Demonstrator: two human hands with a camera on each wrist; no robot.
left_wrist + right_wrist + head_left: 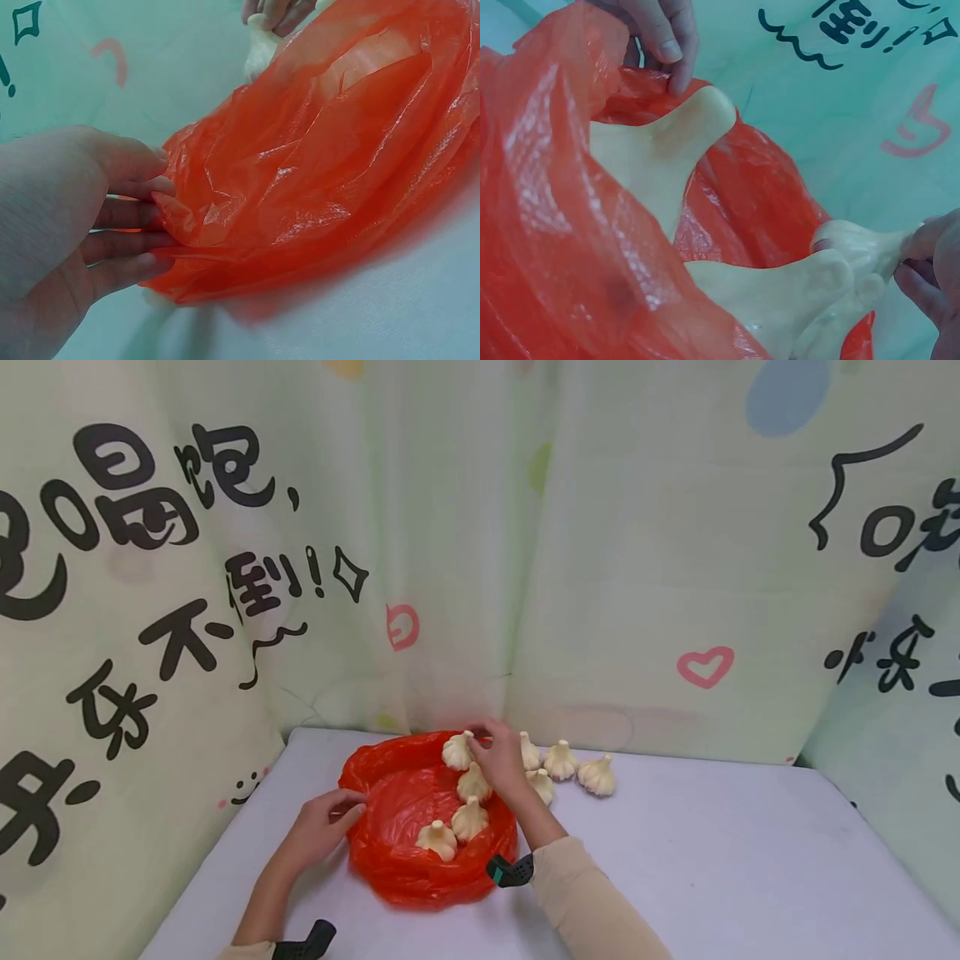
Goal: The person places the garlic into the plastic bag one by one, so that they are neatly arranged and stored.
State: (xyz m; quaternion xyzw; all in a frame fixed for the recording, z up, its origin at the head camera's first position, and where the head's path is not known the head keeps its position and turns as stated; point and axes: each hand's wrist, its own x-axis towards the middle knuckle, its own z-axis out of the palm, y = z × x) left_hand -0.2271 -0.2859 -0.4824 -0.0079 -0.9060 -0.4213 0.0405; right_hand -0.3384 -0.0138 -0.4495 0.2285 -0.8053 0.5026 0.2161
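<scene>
Head view, bag: the red plastic bag [420,827] lies open on the pale table [712,860], three garlic bulbs [457,822] resting inside it.
Head view, right hand: the right hand [498,760] reaches over the bag's far rim, fingers pinched on the stem of one garlic bulb [457,750] held just above that rim.
Head view, left hand: the left hand [326,822] pinches the bag's left edge between thumb and fingers.
Head view, loose garlic: four bulbs [577,768] sit on the table just right of the bag, one partly hidden behind the right hand.
Head view, risk: the stem hold looks slight; I judge the bulb could slip and land outside the bag, near the far rim.

Left wrist view, grip: the left hand [67,225] has its fingertips curled on a fold of the bag [322,172].
Left wrist view, risk: the film is thin and slack; a tug could slide the fold out and let the bag's mouth sag shut.

Right wrist view, hold: the right hand's fingers [930,262] clamp the stem of the lifted bulb [855,247], close over the bulbs lying in the bag [547,225].
Right wrist view, far side: the left hand [660,37] grips the opposite edge.
Right wrist view, risk: a dropped bulb could knock the others or roll the low rim flat, spilling them onto the table.
</scene>
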